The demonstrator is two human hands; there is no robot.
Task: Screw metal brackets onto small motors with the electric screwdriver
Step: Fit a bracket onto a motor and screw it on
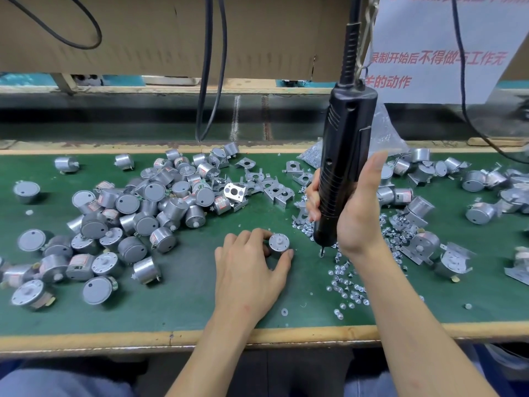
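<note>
Motor one, left hand; screwdriver one, right hand.

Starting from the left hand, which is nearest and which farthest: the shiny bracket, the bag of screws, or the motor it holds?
1. motor: pinched in the left hand itself.
2. shiny bracket: behind the hand, mid-table.
3. bag of screws: back right, at the table's far edge.

You have bright, even light from overhead; the green bench shows only soft, short shadows under the motors. One bracket glares white. Your wide lens bows the bench's near edge and stretches the corners. Motors at the far left and right edges smear with blur; the centre is sharp.
</note>
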